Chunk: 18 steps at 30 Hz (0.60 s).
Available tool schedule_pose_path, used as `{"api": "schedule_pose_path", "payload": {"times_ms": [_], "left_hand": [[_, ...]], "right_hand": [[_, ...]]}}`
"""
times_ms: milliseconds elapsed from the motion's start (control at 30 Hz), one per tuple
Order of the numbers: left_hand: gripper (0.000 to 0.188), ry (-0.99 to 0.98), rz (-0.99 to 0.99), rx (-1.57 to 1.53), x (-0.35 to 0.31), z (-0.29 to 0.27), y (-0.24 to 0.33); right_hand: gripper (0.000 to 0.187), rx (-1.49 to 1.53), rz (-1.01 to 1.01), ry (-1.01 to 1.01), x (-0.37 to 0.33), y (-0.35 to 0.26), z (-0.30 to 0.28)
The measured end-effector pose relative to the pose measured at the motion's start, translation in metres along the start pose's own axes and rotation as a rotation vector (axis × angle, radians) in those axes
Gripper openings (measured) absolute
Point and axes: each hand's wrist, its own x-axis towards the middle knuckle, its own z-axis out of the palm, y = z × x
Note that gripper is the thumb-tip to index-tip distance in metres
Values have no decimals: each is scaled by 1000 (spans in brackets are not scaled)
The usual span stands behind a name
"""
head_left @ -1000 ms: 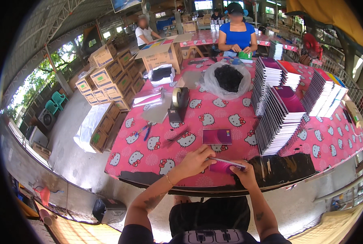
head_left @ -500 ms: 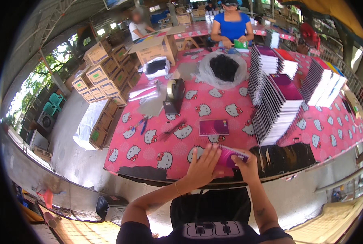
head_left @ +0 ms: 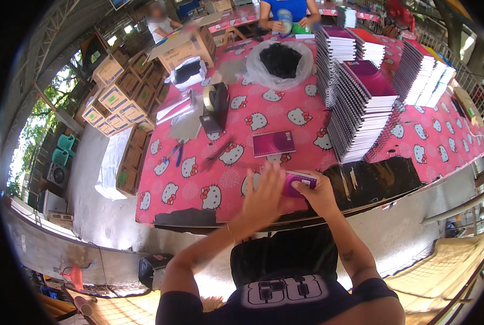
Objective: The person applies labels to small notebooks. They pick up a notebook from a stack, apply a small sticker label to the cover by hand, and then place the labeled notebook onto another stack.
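Note:
A small purple spiral notebook [head_left: 292,189] lies at the table's near edge. My right hand [head_left: 319,194] grips its right end, with the thumb on the cover. At its left end is my left hand [head_left: 265,196], fingers stretched out and a little blurred; whether it touches the notebook I cannot tell. Just beyond, a second purple notebook [head_left: 274,144] lies flat on the pink patterned cloth. To the right rises a tall stack of purple spiral notebooks [head_left: 364,116].
More notebook stacks [head_left: 415,70] stand at the far right. A black tape dispenser [head_left: 215,108], pliers [head_left: 177,151] and a plastic bag with black contents [head_left: 280,59] are on the table. Cartons [head_left: 117,97] are piled at left. Across the table, a person in blue [head_left: 291,13] handles a green notebook.
The whole view has shifted, so the table sits higher in it. My left hand has slid left, off most of the notebook's cover. My right hand keeps its grip.

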Motion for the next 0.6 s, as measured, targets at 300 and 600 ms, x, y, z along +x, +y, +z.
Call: {"api": "schedule_pose_path", "payload": {"times_ms": [300, 600], "left_hand": [[51, -212, 37, -267, 26, 1, -41], [84, 50, -26, -161, -11, 30, 9]], "right_hand": [[29, -212, 35, -122, 10, 41, -16], [31, -219, -110, -91, 9, 50, -8]]}}
